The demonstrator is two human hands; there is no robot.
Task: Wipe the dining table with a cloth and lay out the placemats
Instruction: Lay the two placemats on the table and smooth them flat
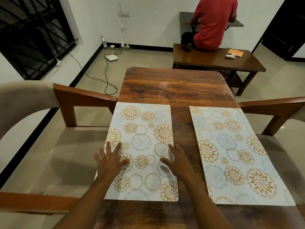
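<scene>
With both hands flat and fingers spread, the left hand (110, 160) and right hand (178, 161) press the left placemat (142, 146) on the worktop (173, 86); I would slide it gently until parallel with the right placemat (234, 151).

Warm, fairly even indoor light fills the room, while the window (33, 35) is black. A pale glare streaks the far part of the wooden surface (173, 86). A soft grey shadow lies beside the slightly blurred right hand (179, 161) on the left placemat (143, 146). Wide-angle distortion bends the chair arms (82, 95) at the edges.
</scene>
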